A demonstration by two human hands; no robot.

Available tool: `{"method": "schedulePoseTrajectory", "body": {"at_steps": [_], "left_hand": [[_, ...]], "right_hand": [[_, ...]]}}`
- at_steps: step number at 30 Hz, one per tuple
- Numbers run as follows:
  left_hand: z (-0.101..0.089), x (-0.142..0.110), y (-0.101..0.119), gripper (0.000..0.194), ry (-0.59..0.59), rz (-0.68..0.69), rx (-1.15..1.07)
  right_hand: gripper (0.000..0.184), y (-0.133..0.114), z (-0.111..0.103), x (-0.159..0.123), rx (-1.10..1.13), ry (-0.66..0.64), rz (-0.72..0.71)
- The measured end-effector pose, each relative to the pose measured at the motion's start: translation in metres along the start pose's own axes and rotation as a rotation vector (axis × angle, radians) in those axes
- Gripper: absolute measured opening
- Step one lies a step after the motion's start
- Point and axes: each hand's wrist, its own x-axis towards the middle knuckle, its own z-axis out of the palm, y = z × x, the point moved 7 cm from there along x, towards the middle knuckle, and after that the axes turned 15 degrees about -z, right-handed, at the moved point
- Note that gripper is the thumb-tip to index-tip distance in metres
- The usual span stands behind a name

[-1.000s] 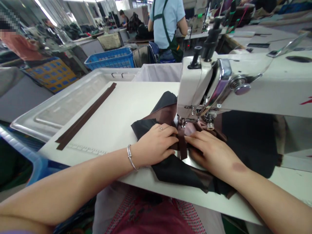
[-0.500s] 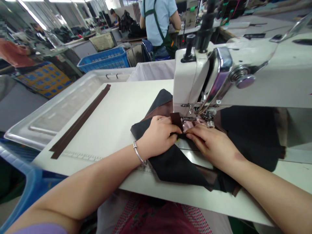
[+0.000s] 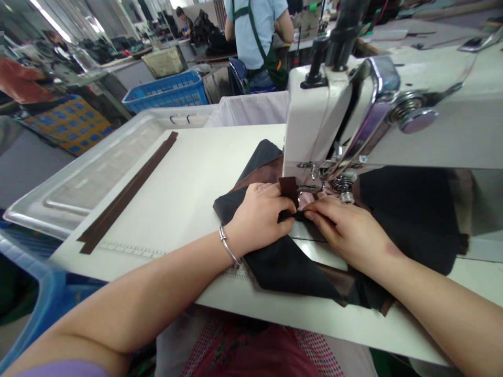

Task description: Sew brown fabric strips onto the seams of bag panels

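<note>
Black fabric (image 3: pixel 283 267) with brown lining lies around the head of a white sewing machine (image 3: pixel 310 125). My left hand (image 3: pixel 261 214), with a bracelet at the wrist, is closed on the fabric's edge just left of the presser foot. Close to it, my right hand (image 3: pixel 341 225) pinches the same edge between thumb and forefinger. A short brown strip (image 3: pixel 288 189) stands up by the left fingertips, near the foot. The needle itself is hard to make out. More of the black fabric (image 3: pixel 408 214) spreads to the right beneath the machine arm.
Long brown strips (image 3: pixel 129 191) lie on the white tabletop (image 3: pixel 196 173) at the left, beside a printed ruler scale (image 3: pixel 129 249). A clear plastic tray (image 3: pixel 58 193) borders the table. Blue baskets (image 3: pixel 168 93) and a person in a light blue shirt (image 3: pixel 255 36) are beyond.
The view has shifted slightly, so the machine appears a little further right. Both hands keep their hold on the fabric edge, with barely any movement against it.
</note>
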Motion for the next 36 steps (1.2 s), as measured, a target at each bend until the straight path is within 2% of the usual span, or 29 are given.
{"method": "schedulePoseTrajectory", "body": {"at_steps": [8, 12, 17, 20, 29, 36], "left_hand": [[-0.0011, 0.0018, -0.0006, 0.019, -0.126, 0.021, -0.017], [-0.0006, 0.0020, -0.0003, 0.019, -0.124, 0.033, -0.028], [-0.0002, 0.0032, -0.0010, 0.018, -0.124, 0.026, -0.037], [-0.0005, 0.0035, -0.0004, 0.017, -0.124, 0.032, -0.036], [-0.0022, 0.0040, 0.0004, 0.017, -0.134, 0.035, -0.043], [-0.0021, 0.0024, 0.0011, 0.020, -0.133, 0.052, -0.034]], "right_hand": [[0.010, -0.0043, -0.0018, 0.0038, 0.123, 0.076, -0.003], [0.006, -0.0042, 0.0006, 0.0056, 0.109, 0.080, 0.015], [0.014, -0.0046, 0.0024, 0.0067, 0.094, 0.057, 0.011], [0.009, -0.0045, 0.0018, 0.0070, 0.115, 0.048, 0.001], [0.008, -0.0057, -0.0042, 0.0077, 0.209, 0.105, -0.001], [0.010, -0.0014, -0.0039, 0.0046, 0.250, 0.116, 0.055]]}}
